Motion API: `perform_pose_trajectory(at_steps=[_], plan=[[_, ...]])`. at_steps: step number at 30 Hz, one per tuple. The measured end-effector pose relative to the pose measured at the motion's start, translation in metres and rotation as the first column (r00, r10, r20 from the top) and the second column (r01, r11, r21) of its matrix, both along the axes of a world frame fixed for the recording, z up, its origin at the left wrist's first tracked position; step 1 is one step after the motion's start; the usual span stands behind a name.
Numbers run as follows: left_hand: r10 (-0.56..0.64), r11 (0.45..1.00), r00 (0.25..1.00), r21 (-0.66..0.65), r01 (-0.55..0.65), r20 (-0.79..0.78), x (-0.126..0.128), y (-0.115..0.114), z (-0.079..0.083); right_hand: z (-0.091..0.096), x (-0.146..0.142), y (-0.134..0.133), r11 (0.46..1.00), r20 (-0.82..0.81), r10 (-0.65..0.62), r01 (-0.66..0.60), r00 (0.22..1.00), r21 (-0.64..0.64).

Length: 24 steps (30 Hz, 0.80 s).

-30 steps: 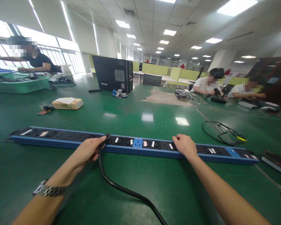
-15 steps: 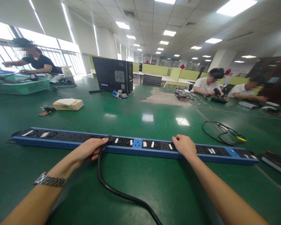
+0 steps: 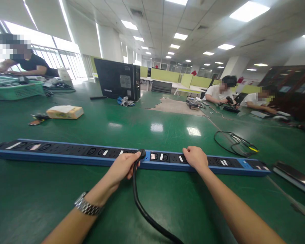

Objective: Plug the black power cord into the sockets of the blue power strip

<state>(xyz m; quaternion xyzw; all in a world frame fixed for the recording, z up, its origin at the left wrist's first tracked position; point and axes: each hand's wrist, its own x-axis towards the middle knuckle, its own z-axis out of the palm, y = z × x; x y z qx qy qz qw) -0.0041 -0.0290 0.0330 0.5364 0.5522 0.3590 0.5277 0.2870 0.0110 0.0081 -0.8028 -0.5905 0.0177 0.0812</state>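
A long blue power strip [image 3: 71,161] with black sockets lies across the green table in front of me. My left hand [image 3: 122,168] is closed on a black plug [image 3: 142,154], held against the strip near its blue socket. Whether the plug is seated in a socket I cannot tell. A thick black cable [image 3: 140,207] runs from it down toward me. My right hand [image 3: 197,158] grips the strip right of the middle, its fingertips curled over the sockets and partly hidden. Small white labels are stuck beside several sockets.
Behind the strip are a tissue pack [image 3: 64,112], a black computer tower [image 3: 117,81], gloves [image 3: 126,101] and a coiled cable [image 3: 235,142]. A green basket [image 3: 17,90] stands far left. A dark flat device [image 3: 296,178] lies right. Several people sit around the table.
My left hand has moved right along the strip with the plug and cable, uncovering sockets behind it. My right hand keeps its place on the strip. The view has shifted slightly.
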Motion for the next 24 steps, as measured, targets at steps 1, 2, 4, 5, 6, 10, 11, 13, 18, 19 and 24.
perform_pose_trajectory(at_steps=[1, 2, 4, 5, 6, 10, 11, 13, 18, 19, 24], plan=[[-0.001, 1.0, 1.0, 0.0, 0.001, -0.012, 0.006, 0.001, -0.003, 0.0, 0.0, 0.0, 1.0, 0.001, 0.001, -0.001, 1.0, 0.0], [-0.001, 1.0, 1.0, 0.004, 0.001, -0.021, 0.01, 0.003, -0.006, 0.0, 0.0, 0.0, 1.0, 0.003, 0.003, -0.003, 1.0, 0.003], [-0.005, 1.0, 0.999, 0.021, 0.006, -0.039, 0.013, 0.007, -0.011, 0.0, 0.0, 0.0, 1.0, 0.006, 0.006, -0.006, 1.0, 0.005], [-0.005, 0.999, 0.999, 0.035, 0.007, -0.054, 0.014, 0.009, -0.011, 0.0, 0.0, 0.0, 1.0, 0.006, 0.007, -0.007, 1.0, 0.006], [-0.003, 0.999, 0.997, 0.047, 0.006, -0.075, 0.014, 0.011, -0.012, 0.0, 0.0, 0.0, 1.0, 0.006, 0.007, -0.007, 1.0, 0.008], [0.007, 0.997, 0.988, 0.079, 0.006, -0.157, 0.017, 0.013, -0.01, 0.0, 0.001, 0.0, 1.0, -0.002, 0.008, -0.008, 1.0, 0.004], [-0.001, 0.997, 0.986, 0.078, 0.015, -0.165, 0.018, 0.013, -0.01, 0.0, 0.001, 0.0, 1.0, -0.004, 0.01, -0.01, 1.0, 0.002], [-0.033, 0.997, 0.985, 0.063, 0.044, -0.168, 0.019, 0.012, -0.011, 0.0, 0.0, 0.0, 1.0, -0.005, 0.011, -0.011, 1.0, 0.004], [0.007, 0.997, 0.996, 0.079, -0.001, -0.085, 0.018, 0.008, -0.018, -0.001, 0.0, 0.0, 1.0, -0.008, -0.002, 0.002, 1.0, 0.013], [0.024, 0.996, 0.999, 0.088, -0.02, -0.047, 0.019, 0.006, -0.019, -0.001, 0.001, 0.001, 1.0, -0.011, -0.002, 0.003, 1.0, 0.014], [-0.079, 0.996, 0.984, 0.057, 0.071, 0.16, 0.047, -0.006, -0.016, -0.002, 0.001, 0.001, 0.999, -0.03, 0.0, 0.002, 1.0, 0.041]])
